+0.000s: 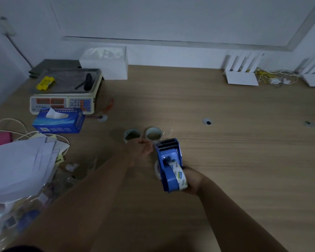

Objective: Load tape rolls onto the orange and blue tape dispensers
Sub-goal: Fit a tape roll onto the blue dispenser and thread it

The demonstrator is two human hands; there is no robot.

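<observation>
Two bare forearms reach up from the bottom edge toward the middle of the frame. The right grip is curled round the rear of a blue tape dispenser, a hard plastic frame sitting low centre, over a pale wood-grain bench. A glossy clear tape roll with a printed label sits in the dispenser's cradle. The left grip has its fingers bunched at the dispenser's front left edge; blur hides whether they pinch anything. Just behind it, two loose tape rolls lie flat, hollow cores up. Further left are a blue cardboard tissue box and a beige weighing scale with a metal pan. Loose white papers cover the left edge.
</observation>
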